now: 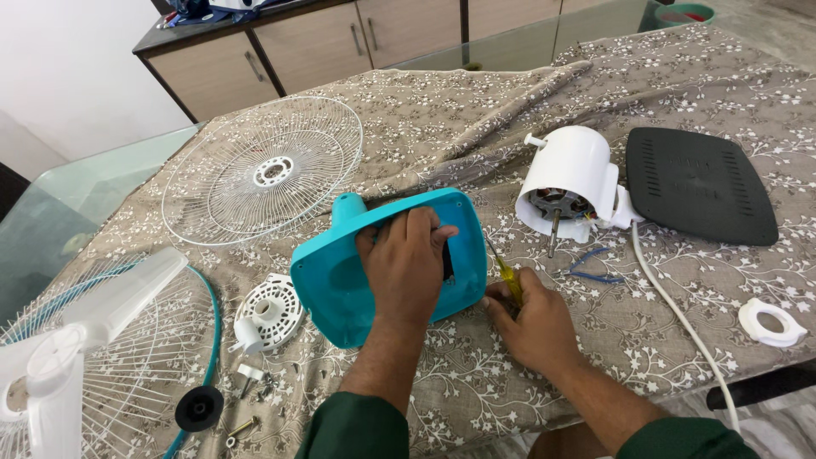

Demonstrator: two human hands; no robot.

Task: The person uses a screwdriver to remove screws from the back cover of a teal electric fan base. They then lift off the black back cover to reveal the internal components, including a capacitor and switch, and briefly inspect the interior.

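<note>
Head view showed the left hand [406, 263] clamped over the teal fan cover [340, 285] on the tablecloth [680, 93], the right hand [531, 319] gripping a screwdriver [503, 270]; steady pressure would stop slipping.

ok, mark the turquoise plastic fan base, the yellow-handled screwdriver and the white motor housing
turquoise plastic fan base [336, 289], head view, on its bare left face.
yellow-handled screwdriver [507, 276], head view, on the handle above the right hand [535, 327].
white motor housing [574, 161], head view, on its rounded top shell.
</note>
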